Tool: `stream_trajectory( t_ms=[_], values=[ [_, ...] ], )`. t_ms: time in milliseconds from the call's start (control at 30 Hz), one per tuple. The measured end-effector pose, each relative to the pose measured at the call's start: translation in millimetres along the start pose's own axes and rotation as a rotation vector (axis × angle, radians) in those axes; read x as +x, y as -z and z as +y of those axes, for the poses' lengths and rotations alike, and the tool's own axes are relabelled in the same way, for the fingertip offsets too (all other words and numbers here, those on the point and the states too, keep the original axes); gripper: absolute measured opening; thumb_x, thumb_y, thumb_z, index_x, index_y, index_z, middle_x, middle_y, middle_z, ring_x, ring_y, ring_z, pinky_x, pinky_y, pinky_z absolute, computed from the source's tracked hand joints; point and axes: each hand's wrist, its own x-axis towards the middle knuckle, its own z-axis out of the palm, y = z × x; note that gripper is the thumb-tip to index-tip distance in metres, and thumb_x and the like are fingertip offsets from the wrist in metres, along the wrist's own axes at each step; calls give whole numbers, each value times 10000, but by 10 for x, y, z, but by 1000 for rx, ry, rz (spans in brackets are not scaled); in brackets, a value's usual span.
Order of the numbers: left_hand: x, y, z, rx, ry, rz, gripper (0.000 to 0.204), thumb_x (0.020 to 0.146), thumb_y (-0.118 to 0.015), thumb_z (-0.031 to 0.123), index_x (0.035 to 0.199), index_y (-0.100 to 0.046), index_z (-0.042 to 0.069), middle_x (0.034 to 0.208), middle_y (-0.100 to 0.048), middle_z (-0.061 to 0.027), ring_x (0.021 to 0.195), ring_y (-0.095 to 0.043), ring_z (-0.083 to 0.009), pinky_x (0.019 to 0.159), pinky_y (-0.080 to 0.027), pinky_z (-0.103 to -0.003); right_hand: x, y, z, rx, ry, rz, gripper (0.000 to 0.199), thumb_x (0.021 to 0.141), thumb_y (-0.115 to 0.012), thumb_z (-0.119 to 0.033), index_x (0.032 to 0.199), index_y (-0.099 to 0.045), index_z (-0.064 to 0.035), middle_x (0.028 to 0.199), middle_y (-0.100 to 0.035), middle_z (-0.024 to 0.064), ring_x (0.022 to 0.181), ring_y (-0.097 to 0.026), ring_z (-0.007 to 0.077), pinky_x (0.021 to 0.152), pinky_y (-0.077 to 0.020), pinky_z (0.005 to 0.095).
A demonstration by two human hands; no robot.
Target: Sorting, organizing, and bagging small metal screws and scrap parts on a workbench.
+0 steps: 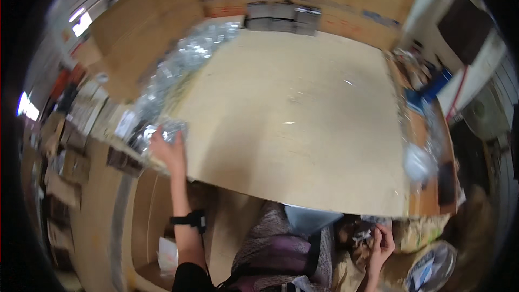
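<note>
My left hand (168, 151) reaches to the left edge of the table, thumb and fingers apart, touching a shiny clear plastic package (175, 126) at the near end of a long heap of clear plastic packages (184, 62). Below the table's near right edge is my right hand (381, 246), its fingers bent together beside a small dark, shiny piece (363, 231). What lies between those fingers is blurred. A black band (189, 219) circles my left wrist.
Cardboard walls (354, 5) stand behind the pale tabletop (303, 119). Grey stacked blocks (282, 17) sit at its far edge. A cardboard tray (419, 194) along the right side holds plastic and a blue object (437, 84). An open carton (148, 205) is below left; bags (424, 232) lie below right.
</note>
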Motion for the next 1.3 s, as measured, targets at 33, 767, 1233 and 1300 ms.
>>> stream_trajectory(
  t_ms=[33,767,1233,1300],
  values=[
    [-14,-68,56,34,-44,1,542,702,-788,256,1149,-576,32,1095,-571,-212,1054,-496,-380,920,-360,-476,-48,147,62,28,-14,43,142,911,-571,-20,1024,-631,40,976,-633,69,903,-599,129,810,-484,256],
    [-2179,1757,3053,-1446,-663,-1474,168,787,-603,-44,942,-637,10,1033,-602,-141,1002,-560,-261,898,-437,-362,-2894,946,873,-1250,-813,395,330,720,-726,-203,1000,-628,-60,947,-640,161,898,-626,295,808,-480,446],
    [-4670,2102,3702,-1268,-1530,-1733,237,827,-545,29,1043,-642,35,1090,-615,-188,1020,-582,-354,900,-453,-412,-2864,1487,758,-168,-554,5,233,758,-751,-145,790,-580,9,697,-593,110,645,-549,225,607,-444,357],
    [-4695,2004,4004,-1322,-1274,-1798,176,854,-523,48,983,-637,13,961,-643,-198,876,-629,-348,803,-485,-390,-2964,1395,869,199,-613,-161,185,868,-668,-159,866,-611,16,667,-609,50,630,-538,125,608,-452,301]
  ],
)
